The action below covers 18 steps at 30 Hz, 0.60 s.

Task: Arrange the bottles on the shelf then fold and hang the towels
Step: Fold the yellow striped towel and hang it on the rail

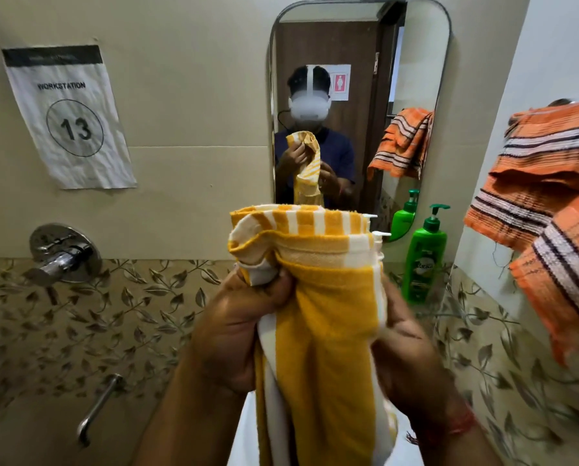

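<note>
A yellow and white striped towel (pixel 318 297) hangs bunched in front of me, held up at chest height. My left hand (pixel 244 327) grips its upper left part, fingers curled round the cloth. My right hand (pixel 412 351) holds the towel's right edge from behind. A green pump bottle (pixel 424 264) stands upright below the mirror, to the right of the towel. A white pump top (pixel 380 234) shows just behind the towel's right edge; its bottle is hidden. An orange towel with dark and white stripes (pixel 550 210) hangs crumpled on the right wall.
A mirror (pixel 416 55) on the wall ahead reflects me, a door and the towels. A chrome tap (pixel 59 257) and a metal bar (pixel 96 408) sit on the left wall. A paper sign marked 13 (pixel 69 119) is stuck above the tap.
</note>
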{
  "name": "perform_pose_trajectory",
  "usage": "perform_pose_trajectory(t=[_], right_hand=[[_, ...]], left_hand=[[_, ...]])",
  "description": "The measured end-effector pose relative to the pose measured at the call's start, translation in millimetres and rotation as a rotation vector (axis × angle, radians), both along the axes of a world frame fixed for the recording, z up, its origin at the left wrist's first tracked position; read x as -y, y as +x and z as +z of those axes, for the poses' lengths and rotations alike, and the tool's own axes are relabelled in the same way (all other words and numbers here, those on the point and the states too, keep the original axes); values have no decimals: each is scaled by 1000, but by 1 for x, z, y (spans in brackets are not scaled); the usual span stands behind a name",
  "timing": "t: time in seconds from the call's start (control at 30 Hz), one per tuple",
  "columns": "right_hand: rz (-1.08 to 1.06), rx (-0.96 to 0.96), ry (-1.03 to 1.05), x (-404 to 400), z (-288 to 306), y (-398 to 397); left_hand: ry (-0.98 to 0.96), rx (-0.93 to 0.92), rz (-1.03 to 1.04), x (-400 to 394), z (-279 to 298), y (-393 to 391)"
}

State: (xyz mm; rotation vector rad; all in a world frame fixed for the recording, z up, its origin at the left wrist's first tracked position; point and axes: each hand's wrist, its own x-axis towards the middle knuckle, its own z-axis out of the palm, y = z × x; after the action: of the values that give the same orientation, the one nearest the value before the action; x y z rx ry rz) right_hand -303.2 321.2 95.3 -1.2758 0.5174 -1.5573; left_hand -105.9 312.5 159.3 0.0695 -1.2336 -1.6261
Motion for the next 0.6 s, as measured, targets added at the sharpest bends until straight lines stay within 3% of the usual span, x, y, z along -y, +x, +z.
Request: perform_pose_trajectory(t=[0.2, 0.33, 0.5, 0.6], right_hand=[[134, -225, -256, 10, 15, 0], [256, -276, -244, 14, 25, -10], [34, -407, -128, 12, 31, -40], [-66, -682, -116, 5, 35, -55]], left_hand=[[52, -32, -190, 1, -1, 3], [35, 1, -35, 0, -4, 5], [109, 21, 129, 13, -10, 23], [91, 45, 180, 15, -14, 32]])
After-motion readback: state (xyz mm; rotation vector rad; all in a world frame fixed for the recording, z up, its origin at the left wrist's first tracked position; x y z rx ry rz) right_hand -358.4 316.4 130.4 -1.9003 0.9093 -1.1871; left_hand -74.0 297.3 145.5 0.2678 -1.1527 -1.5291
